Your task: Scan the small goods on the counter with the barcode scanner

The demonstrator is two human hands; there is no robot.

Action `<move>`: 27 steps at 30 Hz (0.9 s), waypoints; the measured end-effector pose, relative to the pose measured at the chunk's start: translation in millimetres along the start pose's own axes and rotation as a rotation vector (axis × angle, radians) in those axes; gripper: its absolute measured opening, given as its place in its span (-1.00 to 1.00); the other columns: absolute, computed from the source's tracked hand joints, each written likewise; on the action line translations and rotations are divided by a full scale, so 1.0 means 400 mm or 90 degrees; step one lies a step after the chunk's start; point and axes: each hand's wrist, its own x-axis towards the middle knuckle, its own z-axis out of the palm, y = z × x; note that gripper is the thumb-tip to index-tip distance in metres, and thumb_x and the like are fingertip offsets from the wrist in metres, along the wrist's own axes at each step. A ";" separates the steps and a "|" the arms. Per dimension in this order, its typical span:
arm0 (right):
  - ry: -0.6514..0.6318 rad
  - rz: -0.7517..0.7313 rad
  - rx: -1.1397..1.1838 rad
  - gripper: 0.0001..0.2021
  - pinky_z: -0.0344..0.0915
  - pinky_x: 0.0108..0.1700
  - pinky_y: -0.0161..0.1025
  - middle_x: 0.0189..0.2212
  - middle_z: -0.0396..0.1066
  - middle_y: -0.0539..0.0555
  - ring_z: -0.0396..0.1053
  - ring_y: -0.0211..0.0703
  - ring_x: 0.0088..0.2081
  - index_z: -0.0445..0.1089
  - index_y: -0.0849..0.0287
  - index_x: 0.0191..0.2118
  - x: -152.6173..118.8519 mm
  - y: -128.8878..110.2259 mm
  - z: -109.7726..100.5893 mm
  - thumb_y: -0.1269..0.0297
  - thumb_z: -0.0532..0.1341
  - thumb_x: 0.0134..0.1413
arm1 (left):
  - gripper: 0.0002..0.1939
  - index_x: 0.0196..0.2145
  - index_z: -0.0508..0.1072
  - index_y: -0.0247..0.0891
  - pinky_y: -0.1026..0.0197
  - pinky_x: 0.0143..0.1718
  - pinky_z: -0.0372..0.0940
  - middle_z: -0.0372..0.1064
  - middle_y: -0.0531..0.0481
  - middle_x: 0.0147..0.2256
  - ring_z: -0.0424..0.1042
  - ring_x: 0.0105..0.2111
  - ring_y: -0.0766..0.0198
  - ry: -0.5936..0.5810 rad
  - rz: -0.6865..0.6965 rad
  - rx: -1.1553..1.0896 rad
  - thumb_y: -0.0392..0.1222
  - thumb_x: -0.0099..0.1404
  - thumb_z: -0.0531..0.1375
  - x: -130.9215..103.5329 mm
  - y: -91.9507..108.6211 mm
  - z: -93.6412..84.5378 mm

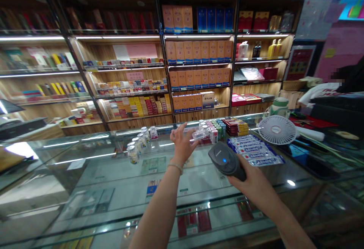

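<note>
In the head view my left hand (181, 140) is over the glass counter with its fingers spread apart. Just right of its thumb is a small clear jar (198, 134), tilted on its side; whether the hand touches it I cannot tell. My right hand (256, 182) is wrapped round the handle of a dark grey barcode scanner (224, 158), which shows a blue light. Left of my left hand stands a row of small lidded jars (137, 145). Small pink and green packs (216, 127) stand beyond the scanner.
Blue-and-white packets (253, 148) and red-gold boxes (235, 126) lie on the right of the glass counter (119, 177). A white fan (277, 129) and a green-lidded flask (280, 107) stand beyond. Stocked shelves (199, 65) line the back. A person's sleeve (318, 93) shows at right.
</note>
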 end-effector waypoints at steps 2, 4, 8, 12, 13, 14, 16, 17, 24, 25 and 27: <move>0.007 0.002 -0.071 -0.57 0.34 -0.23 -0.14 -0.24 0.59 0.07 0.55 0.12 -0.19 0.33 0.00 0.07 0.008 0.002 0.000 0.13 0.19 0.04 | -0.55 -0.04 0.52 0.03 -0.25 0.30 -0.17 0.20 -0.16 0.24 0.18 0.24 -0.09 0.002 -0.002 0.000 0.03 0.10 0.42 0.000 0.001 -0.001; -0.008 0.001 -0.142 -0.54 0.34 -0.23 -0.10 -0.20 0.58 0.10 0.55 0.18 -0.16 0.31 0.01 0.12 0.021 0.009 0.003 0.11 0.19 0.08 | -0.55 -0.04 0.52 0.03 -0.25 0.30 -0.16 0.20 -0.15 0.24 0.18 0.24 -0.09 0.004 -0.004 0.002 0.03 0.10 0.42 0.000 0.000 0.000; -0.050 -0.070 -0.200 -0.53 0.36 -0.07 -0.03 0.04 0.49 0.18 0.49 0.17 0.01 0.28 0.09 0.17 0.054 0.033 0.024 0.19 0.18 0.13 | -0.53 -0.03 0.52 0.02 -0.25 0.30 -0.15 0.19 -0.16 0.24 0.17 0.24 -0.09 0.006 0.004 0.007 0.01 0.09 0.44 0.000 -0.003 0.001; -0.081 -0.141 -0.251 -0.57 0.36 -0.02 -0.04 0.08 0.44 0.19 0.45 0.10 0.04 0.31 0.11 0.14 0.075 0.054 0.054 0.24 0.20 0.14 | -0.53 -0.04 0.52 0.01 -0.25 0.30 -0.15 0.20 -0.16 0.24 0.18 0.24 -0.09 0.011 -0.002 0.008 -0.01 0.08 0.44 0.000 -0.004 0.001; -0.085 -0.151 -0.269 -0.58 0.37 -0.04 -0.05 0.06 0.45 0.18 0.45 0.09 0.03 0.32 0.10 0.13 0.078 0.058 0.061 0.24 0.21 0.15 | -0.54 -0.04 0.52 0.01 -0.25 0.30 -0.14 0.20 -0.16 0.24 0.19 0.23 -0.09 0.011 -0.005 0.007 -0.01 0.08 0.45 0.000 -0.004 0.001; -0.085 -0.162 -0.286 -0.58 0.37 -0.04 -0.04 0.04 0.46 0.18 0.45 0.09 0.02 0.32 0.10 0.13 0.081 0.062 0.067 0.24 0.22 0.14 | -0.54 -0.05 0.52 0.01 -0.25 0.30 -0.14 0.20 -0.16 0.24 0.19 0.23 -0.10 0.011 -0.006 0.007 -0.01 0.08 0.45 0.000 -0.004 0.001; -0.081 -0.189 -0.319 -0.57 0.38 -0.04 -0.01 -0.03 0.49 0.17 0.44 0.11 -0.01 0.34 0.12 0.13 0.086 0.068 0.078 0.24 0.26 0.12 | -0.54 -0.04 0.52 0.02 -0.25 0.30 -0.15 0.20 -0.15 0.24 0.18 0.24 -0.10 0.012 -0.006 0.007 -0.01 0.08 0.44 0.000 -0.003 0.002; -0.077 -0.204 -0.334 -0.57 0.37 -0.03 0.01 -0.07 0.50 0.16 0.43 0.13 -0.02 0.35 0.12 0.11 0.088 0.071 0.082 0.24 0.29 0.11 | -0.54 -0.04 0.52 0.02 -0.25 0.31 -0.15 0.20 -0.15 0.24 0.18 0.24 -0.10 0.012 -0.005 0.007 -0.01 0.08 0.44 0.000 -0.003 0.002; -0.012 -0.258 -0.340 -0.57 0.26 0.15 0.13 0.03 0.40 0.21 0.29 0.20 0.11 0.46 0.09 -0.01 0.092 0.087 0.104 0.20 0.42 -0.05 | -0.55 -0.04 0.52 0.01 -0.25 0.31 -0.16 0.19 -0.15 0.25 0.17 0.25 -0.11 0.010 -0.004 0.013 0.01 0.09 0.43 0.001 -0.005 0.005; 0.000 -0.261 -0.334 -0.57 0.19 0.21 0.15 0.10 0.36 0.22 0.23 0.22 0.18 0.47 0.10 -0.01 0.091 0.089 0.106 0.20 0.42 -0.06 | -0.55 -0.04 0.53 0.00 -0.25 0.31 -0.17 0.19 -0.15 0.25 0.16 0.25 -0.11 0.009 -0.005 0.014 0.00 0.09 0.43 0.001 -0.005 0.005; 0.011 -0.261 -0.334 -0.58 0.07 0.29 0.21 0.20 0.28 0.24 0.09 0.26 0.29 0.48 0.09 -0.01 0.090 0.093 0.109 0.18 0.41 -0.04 | -0.56 -0.05 0.53 0.00 -0.24 0.31 -0.16 0.19 -0.15 0.25 0.17 0.25 -0.10 0.005 -0.007 0.014 0.01 0.10 0.43 0.001 -0.004 0.005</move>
